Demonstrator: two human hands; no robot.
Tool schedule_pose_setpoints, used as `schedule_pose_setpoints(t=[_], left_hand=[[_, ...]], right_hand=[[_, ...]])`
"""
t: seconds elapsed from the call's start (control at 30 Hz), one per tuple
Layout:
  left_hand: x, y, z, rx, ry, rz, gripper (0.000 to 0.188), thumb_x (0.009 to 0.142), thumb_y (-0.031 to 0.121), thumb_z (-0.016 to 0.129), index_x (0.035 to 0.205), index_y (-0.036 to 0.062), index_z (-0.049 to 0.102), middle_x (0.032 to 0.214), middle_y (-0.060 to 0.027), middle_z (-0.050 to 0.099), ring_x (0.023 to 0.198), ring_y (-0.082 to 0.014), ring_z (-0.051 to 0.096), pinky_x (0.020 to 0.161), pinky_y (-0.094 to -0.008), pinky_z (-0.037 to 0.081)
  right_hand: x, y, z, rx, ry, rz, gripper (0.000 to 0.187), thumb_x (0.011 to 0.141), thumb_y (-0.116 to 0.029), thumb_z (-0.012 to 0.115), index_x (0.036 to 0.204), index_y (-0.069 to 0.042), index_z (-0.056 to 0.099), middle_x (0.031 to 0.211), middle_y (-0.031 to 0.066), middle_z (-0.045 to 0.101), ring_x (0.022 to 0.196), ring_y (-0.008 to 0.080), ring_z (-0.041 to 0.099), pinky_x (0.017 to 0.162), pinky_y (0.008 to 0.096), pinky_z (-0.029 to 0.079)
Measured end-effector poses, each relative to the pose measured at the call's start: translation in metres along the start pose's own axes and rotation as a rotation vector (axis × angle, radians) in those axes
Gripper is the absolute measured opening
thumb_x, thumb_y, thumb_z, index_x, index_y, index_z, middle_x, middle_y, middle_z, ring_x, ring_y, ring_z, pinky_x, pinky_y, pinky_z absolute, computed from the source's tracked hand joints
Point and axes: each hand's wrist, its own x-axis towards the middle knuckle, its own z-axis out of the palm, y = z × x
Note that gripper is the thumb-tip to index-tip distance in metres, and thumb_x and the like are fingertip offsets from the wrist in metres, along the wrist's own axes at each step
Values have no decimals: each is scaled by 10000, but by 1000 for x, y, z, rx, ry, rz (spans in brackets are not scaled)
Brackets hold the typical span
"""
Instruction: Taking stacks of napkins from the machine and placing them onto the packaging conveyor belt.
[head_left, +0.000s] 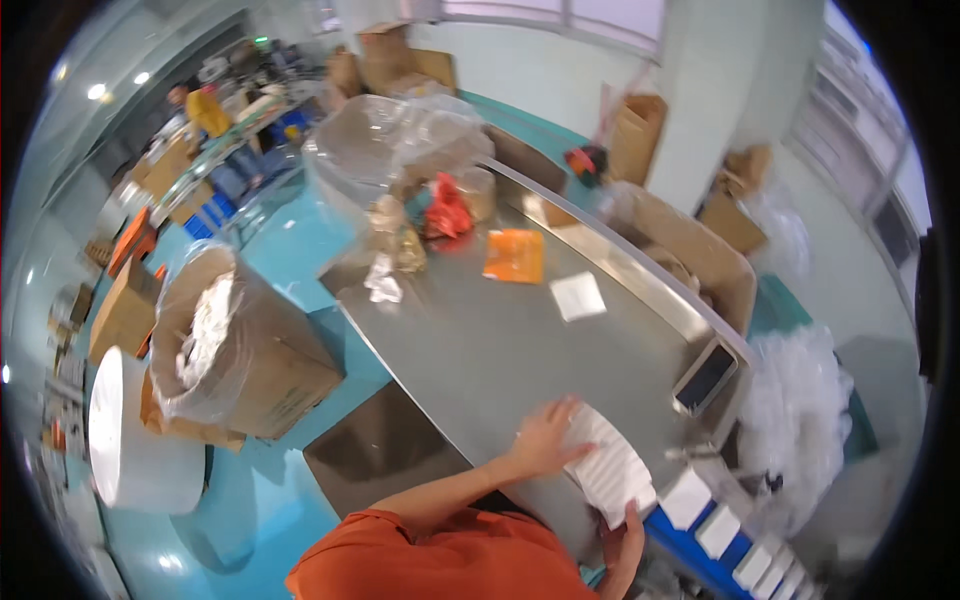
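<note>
A white stack (610, 462) with ribbed lines across it lies over the near part of the grey metal table (480, 350); I cannot tell its exact kind. My left hand (545, 440) grips its left end, fingers at the far side and thumb nearer me, slightly blurred. Its lower right corner is between the fingers of my right hand (626, 548), whose palm is partly hidden. Right of the stack, white small boxes (717, 532) stand in a row on a blue surface (680, 548).
Farther up the table are a white square sheet (578, 297), an orange packet (514, 256) and a red plastic bag (449, 208). A phone (706, 377) rests near the right rim. Lined cardboard boxes (270, 365) stand left on the floor. A person (207, 115) is far left.
</note>
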Motion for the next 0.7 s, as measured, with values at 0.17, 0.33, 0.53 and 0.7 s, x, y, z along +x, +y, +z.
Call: schedule_pose_setpoints(t=[0.17, 0.33, 0.53, 0.7], left_hand=[[0, -12, 3, 25, 49, 75, 750, 783, 415, 759, 1334, 8, 451, 1275, -225, 519, 1129, -417, 526, 967, -486, 430], [8, 4, -18, -43, -29, 59, 758, 795, 334, 768, 1368, -15, 415, 1345, -271, 466, 1224, -437, 465, 1025, -468, 398], [10, 25, -13, -7, -115, 63, 771, 815, 317, 753, 1404, -7, 377, 1391, -242, 434, 1275, -419, 424, 1045, -464, 372], [0, 34, -9, -10, -236, 49, 861, 790, 354, 772, 1444, 13, 328, 1462, -250, 336, 1318, -416, 369, 1071, -470, 341]], right_hand=[[1, -7, -6, -44, 13, 75, 337, 950, -296, 619, 1161, -35, 593, 1110, 88, 658, 1007, 182, 644, 812, 339, 529], [8, -13, -2, -103, -40, 139, 382, 963, -355, 604, 1162, -31, 568, 983, 49, 636, 814, 129, 617, 689, 247, 514], [13, 2, -28, -63, 51, -50, 303, 955, -232, 624, 1171, -26, 567, 982, 44, 656, 817, 112, 622, 659, 256, 497], [14, -1, -1, -510, 276, -701, 523, 958, -422, 574, 1226, 27, 566, 1099, 98, 647, 910, 132, 598, 801, 267, 470]])
